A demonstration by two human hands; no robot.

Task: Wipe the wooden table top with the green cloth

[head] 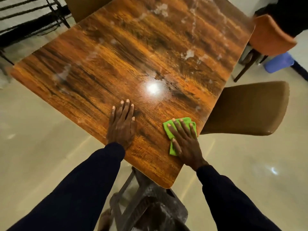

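- The wooden worktop (pixel 116 64) is shiny, with brown and orange stripes in the wood.
- The green cloth (pixel 167 131) lies flat on the worktop, close to its right edge and near the corner closest to the person.
- The right hand (pixel 186 142) lies flat on top of the green cloth. Its fingers are straight and spread out. It presses down on the cloth and does not curl round it.
- Bits of the cloth stick out past the fingertips and beside the thumb.
- The left hand (pixel 121 125) lies flat on the bare worktop, near the left edge. Its fingers are straight and close together, and it holds nothing.
- Both arms have dark blue sleeves (pixel 80 189).
- White smears (pixel 190 53) mark the far part of the worktop. There are a few more near its left side.
- A bright spot of light (pixel 153 88) shines in the middle of the worktop, just past the left hand.
- A brown chair (pixel 246 107) stands beside the right edge of the worktop.
- An orange chair (pixel 270 35) stands by the far right corner of the worktop.
- A blue plastic thing (pixel 280 61) sits on the floor (pixel 41 130), further out from the worktop than the orange chair. It is too blurry to tell what it is.
- A grey stool (pixel 150 197) stands under the near corner of the worktop.
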